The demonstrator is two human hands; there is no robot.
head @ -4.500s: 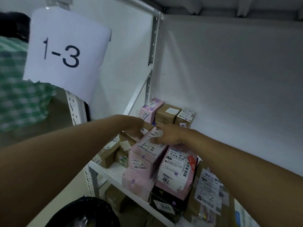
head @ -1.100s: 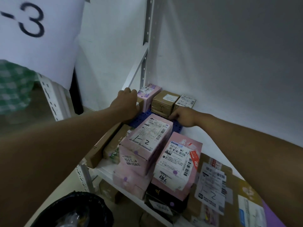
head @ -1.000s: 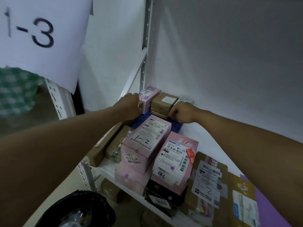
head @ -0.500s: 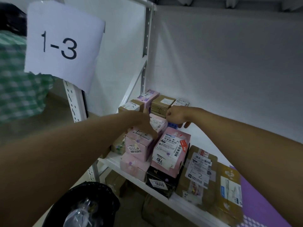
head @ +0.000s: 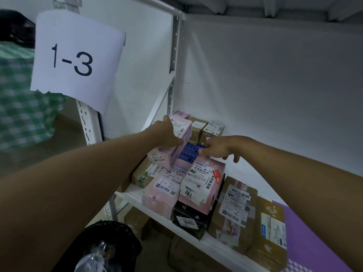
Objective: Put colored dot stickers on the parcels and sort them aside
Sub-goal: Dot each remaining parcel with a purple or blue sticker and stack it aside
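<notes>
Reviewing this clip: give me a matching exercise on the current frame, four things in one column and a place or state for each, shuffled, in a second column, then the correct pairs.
Things
1. left hand
2. right hand
3. black box labelled 9665
4. paper sign reading 1-3

Places or states
A. hangs on the white shelf upright at upper left
B. grips a lifted pink parcel
C. sits at the shelf's front edge, under a pink parcel
D. fingers spread, above the blue tray, holding nothing

Pairs: 1-B, 2-D, 3-C, 4-A
</notes>
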